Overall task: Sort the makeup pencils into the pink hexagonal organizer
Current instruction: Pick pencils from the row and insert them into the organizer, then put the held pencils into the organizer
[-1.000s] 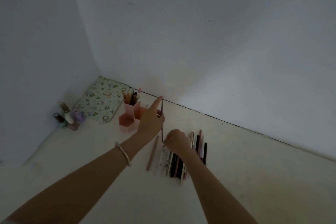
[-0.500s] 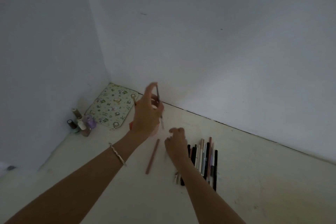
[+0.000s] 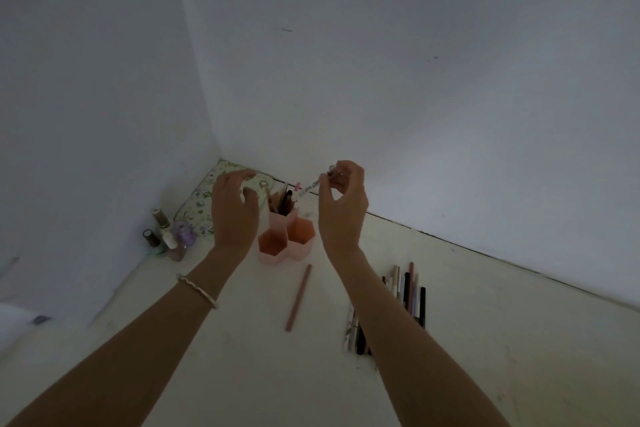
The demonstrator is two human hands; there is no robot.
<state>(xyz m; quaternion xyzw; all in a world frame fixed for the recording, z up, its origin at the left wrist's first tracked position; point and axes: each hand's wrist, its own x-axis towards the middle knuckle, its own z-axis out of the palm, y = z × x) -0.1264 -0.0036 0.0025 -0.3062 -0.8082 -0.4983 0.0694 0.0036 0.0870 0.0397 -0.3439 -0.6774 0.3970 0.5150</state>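
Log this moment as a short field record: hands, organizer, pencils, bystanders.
left hand: open, empty, beside the organizer
right hand: pinching a white pencil, tip aimed at the tall cell
organizer: pink, tall rear cell holds pencils, two front cells look empty
loose pencil: pink, alone on the floor
pencil row: unsorted, partly behind right forearm
corner: nail polish bottles, floral pouch

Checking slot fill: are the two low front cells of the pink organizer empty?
Apparently empty: both low cells of the organizer show bare inner walls; only the tall back cell holds pencils.
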